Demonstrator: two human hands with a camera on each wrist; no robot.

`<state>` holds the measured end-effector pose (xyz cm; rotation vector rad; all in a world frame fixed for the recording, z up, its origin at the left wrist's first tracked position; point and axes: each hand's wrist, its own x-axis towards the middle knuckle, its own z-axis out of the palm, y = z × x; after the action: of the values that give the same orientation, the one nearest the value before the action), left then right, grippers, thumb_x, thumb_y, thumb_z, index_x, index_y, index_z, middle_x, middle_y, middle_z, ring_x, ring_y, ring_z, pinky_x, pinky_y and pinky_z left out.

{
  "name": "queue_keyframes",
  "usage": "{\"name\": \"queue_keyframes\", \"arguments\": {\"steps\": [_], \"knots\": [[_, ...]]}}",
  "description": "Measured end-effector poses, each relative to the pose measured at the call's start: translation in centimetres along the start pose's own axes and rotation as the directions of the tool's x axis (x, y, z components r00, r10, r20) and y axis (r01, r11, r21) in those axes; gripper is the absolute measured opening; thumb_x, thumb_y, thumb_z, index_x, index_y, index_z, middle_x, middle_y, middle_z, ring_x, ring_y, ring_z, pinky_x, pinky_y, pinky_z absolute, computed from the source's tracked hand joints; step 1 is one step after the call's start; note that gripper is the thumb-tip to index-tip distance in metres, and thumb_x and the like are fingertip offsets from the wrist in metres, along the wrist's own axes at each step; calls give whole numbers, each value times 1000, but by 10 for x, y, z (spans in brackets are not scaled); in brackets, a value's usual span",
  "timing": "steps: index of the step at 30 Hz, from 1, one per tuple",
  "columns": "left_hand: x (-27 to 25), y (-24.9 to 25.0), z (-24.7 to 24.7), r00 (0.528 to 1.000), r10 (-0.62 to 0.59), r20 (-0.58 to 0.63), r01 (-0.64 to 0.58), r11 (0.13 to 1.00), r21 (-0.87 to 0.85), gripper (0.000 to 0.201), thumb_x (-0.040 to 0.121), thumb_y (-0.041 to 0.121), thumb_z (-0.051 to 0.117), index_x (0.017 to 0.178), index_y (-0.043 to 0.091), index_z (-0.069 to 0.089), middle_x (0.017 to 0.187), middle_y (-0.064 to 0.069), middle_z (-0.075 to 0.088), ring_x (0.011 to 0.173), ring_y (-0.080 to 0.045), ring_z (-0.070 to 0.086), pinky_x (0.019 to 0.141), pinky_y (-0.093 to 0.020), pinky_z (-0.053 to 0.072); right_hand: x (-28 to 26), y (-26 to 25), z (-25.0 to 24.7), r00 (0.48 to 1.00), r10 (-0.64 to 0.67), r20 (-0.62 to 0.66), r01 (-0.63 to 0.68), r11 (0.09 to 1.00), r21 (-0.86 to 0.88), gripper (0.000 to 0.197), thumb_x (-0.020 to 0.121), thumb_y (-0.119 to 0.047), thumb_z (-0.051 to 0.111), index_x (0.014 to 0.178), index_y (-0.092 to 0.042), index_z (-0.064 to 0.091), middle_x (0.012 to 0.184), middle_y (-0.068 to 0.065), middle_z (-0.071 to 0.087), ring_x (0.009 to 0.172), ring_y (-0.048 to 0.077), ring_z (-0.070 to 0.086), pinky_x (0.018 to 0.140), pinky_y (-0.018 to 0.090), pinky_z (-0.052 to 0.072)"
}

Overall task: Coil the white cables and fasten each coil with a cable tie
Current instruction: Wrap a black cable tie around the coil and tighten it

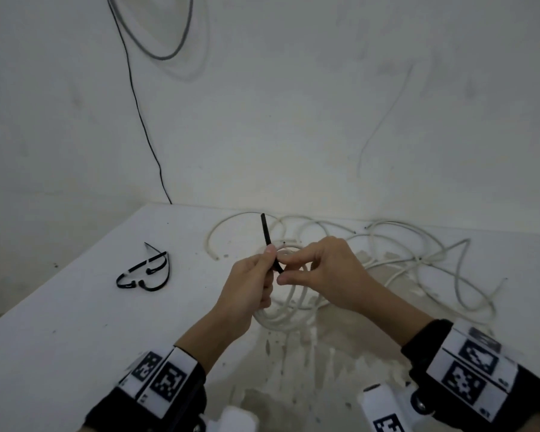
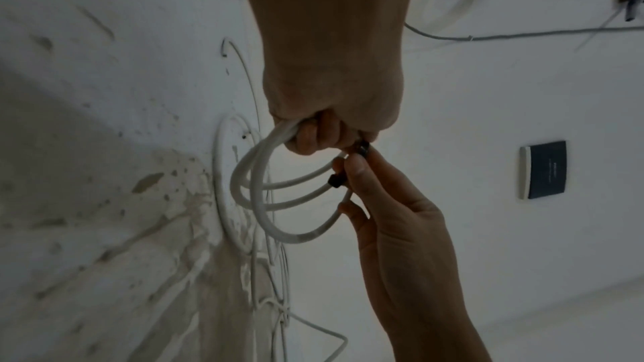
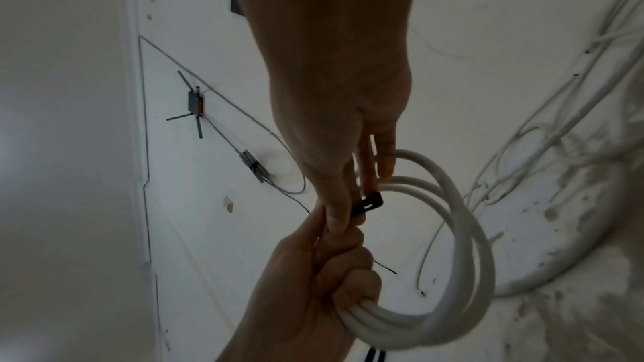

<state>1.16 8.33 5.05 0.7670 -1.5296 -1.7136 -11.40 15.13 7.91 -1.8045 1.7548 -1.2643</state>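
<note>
- Coil (image 3: 463,244) of white cable hangs above the counter (image 1: 75,322), its loops bunched in our left hand (image 1: 247,291), whose fingers curl round them.
- We pinch a black tie (image 1: 268,236) at the coil's top: left thumb against its strap, which sticks up, and right hand (image 1: 321,272) gripping its head (image 3: 367,203) between thumb and fingertips.
- Loose cables (image 1: 418,260) lie tangled on the counter behind our hands.
- Spare ties (image 1: 147,272) lie to the left.

white cable coil (image 3: 453,244), several loops, bunched in my left hand (image 1: 250,288) above table; black cable tie (image 1: 270,243) pinched at coil, tail sticking up; loose white cables (image 1: 418,260) tangled behind; spare black ties (image 1: 147,272) left
</note>
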Motion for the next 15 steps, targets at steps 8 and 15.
{"name": "queue_keyframes", "arguments": {"steps": [8,15], "knots": [[4,12,-8,997,81,-5,-81,997,-6,37,99,28,41,66,12,41,45,10,26,40,-6,18,39,-18,17,-3,5,-14,835,-136,-533,126,990,-55,12,75,-3,75,70,-13,70,64,-11,65,55,5,58,55,11,44],[5,17,-19,914,397,88,-398,828,396,36,98,33,39,71,11,47,50,13,39,47,-5,32,48,-20,29,-3,-26,-21,959,266,-103,-225,927,299,33,89,-23,63,66,1,68,53,8,63,44,11,53,42,20,43]]}}
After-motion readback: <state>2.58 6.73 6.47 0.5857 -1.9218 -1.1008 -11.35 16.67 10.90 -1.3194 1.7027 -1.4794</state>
